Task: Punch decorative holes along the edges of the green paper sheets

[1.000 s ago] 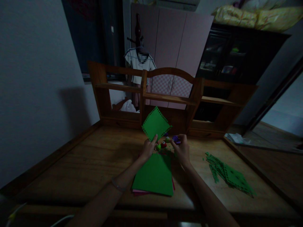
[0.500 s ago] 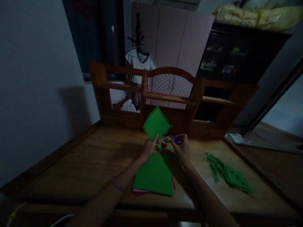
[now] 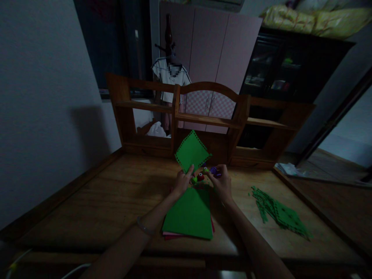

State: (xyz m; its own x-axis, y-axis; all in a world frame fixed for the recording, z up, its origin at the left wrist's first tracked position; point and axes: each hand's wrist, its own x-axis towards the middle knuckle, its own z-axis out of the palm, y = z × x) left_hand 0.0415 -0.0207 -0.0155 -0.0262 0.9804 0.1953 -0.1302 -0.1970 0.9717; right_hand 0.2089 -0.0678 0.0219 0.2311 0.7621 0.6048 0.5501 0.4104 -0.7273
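Note:
My left hand (image 3: 183, 181) is closed on the lower corner of a green sheet (image 3: 192, 151) with small holes along its edges, held up diamond-wise. To its right my right hand (image 3: 221, 182) is closed round a small purple object (image 3: 214, 170); its fingertips are beside a small green piece with an eye-like dot (image 3: 205, 169). Between the hands are a red piece with a similar dot (image 3: 200, 177) and a bright green piece (image 3: 194, 180). Below them lies a stack of sheets (image 3: 188, 215), green on top, with pink and red edges showing.
Punched green strips and sheets (image 3: 280, 213) lie in a pile on the table's right side. A wooden shelf unit (image 3: 209, 120) stands along the back edge of the table (image 3: 116, 201). A white cable runs at the lower left.
My right hand has shifted slightly, and the purple object in it has turned. The green sheet in my left hand is held nearly the same. The view has moved a little.

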